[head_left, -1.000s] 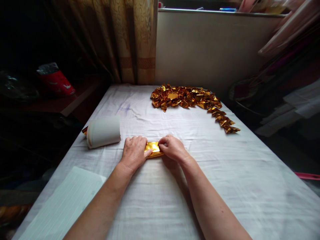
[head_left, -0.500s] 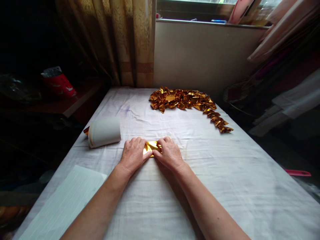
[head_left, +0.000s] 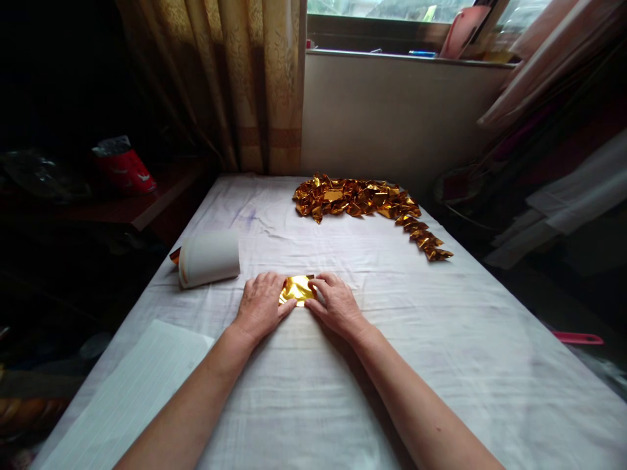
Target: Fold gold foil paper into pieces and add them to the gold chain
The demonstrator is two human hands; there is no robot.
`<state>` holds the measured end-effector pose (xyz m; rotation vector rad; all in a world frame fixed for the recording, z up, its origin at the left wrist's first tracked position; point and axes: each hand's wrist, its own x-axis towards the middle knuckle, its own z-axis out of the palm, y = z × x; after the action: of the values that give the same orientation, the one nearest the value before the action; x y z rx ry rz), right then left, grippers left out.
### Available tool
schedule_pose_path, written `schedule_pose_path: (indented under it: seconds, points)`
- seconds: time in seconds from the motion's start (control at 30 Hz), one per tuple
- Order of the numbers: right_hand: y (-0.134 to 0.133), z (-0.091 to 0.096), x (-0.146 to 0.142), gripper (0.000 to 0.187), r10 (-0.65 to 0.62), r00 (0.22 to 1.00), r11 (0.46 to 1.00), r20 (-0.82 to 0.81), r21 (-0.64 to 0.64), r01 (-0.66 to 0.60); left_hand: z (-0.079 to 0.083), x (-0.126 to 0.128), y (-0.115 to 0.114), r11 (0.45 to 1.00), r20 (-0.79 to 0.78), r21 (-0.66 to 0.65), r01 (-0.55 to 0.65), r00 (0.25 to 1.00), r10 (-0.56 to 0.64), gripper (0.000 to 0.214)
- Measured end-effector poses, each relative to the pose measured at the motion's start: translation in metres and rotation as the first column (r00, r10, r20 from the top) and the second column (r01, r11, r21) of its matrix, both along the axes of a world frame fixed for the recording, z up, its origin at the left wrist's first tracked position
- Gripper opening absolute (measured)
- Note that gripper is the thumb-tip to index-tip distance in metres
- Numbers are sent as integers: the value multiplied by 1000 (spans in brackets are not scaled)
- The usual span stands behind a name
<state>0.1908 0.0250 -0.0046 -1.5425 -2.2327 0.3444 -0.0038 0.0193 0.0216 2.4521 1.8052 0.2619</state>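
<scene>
A small sheet of shiny gold foil paper [head_left: 298, 289] lies on the white cloth of the table in front of me. My left hand [head_left: 259, 303] grips its left end, with the thumb along the near edge and the fingers over the far side. At the right end, my right hand [head_left: 337, 303] holds the sheet between curled fingers and thumb. Part of the foil under both hands is hidden. Left of my left hand lies a white curled roll [head_left: 210, 260] with a bit of gold foil sticking out of its far left end.
Folded gold foil pieces [head_left: 357, 198] form a heap at the back, trailing off to the right. A lined paper sheet [head_left: 132, 391] lies at the left under my forearm. A red packet [head_left: 125, 166] stands on a dark side table. A curtain [head_left: 245, 91] hangs behind.
My right hand has shifted slightly right and its thumb has moved away from the left thumb, so more of the foil shows. The view has tilted up a little.
</scene>
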Motion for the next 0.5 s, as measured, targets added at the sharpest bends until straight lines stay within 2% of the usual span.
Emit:
schedule_pose_path:
  seconds: [0.13,0.3,0.5]
  points:
    - [4,-9,13,30,100,995,995,-26,27,-99,1,-2,0,1000,2,-14,-10,1000,10,35]
    - [4,-12,15,32,116,993,991,-19,66,-114,7,1,0,998,5,-52,-18,1000,18,36]
    - [2,-14,14,30,119,992,986,-45,126,-112,4,28,-1,982,-91,3,-191,977,190,51]
